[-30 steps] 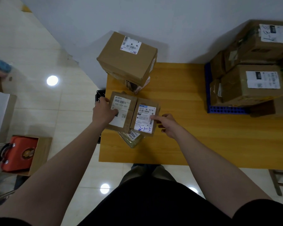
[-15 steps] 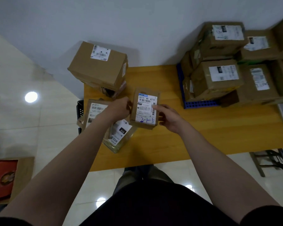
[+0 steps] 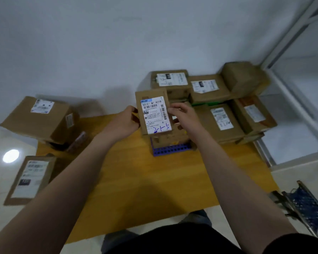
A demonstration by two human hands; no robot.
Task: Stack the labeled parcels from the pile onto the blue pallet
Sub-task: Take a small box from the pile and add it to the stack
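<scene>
The small labeled parcel (image 3: pixel 153 114) is held between both hands, its white label turned up toward the camera, with printed barcodes and a blue handwritten mark near the lower edge. The left hand (image 3: pixel 124 121) takes its left edge and the right hand (image 3: pixel 182 114) its right edge; each grip is clamped on the parcel, fingers curled round the sides. The parcel sits over the near left corner of the blue pallet (image 3: pixel 171 150), just above a low brown box (image 3: pixel 169 139) lying there; whether the two touch cannot be told. Behind and to the right, stacked parcels (image 3: pixel 220 121) crowd the pallet, several with their labels facing up, and the right forearm crosses in front of them. The pallet rests on the yellow wooden tabletop (image 3: pixel 145 180). At the tabletop's far left end stands a large tilted box (image 3: pixel 39 118), and a flat labeled parcel (image 3: pixel 29 178) lies blurred near the left corner.
</scene>
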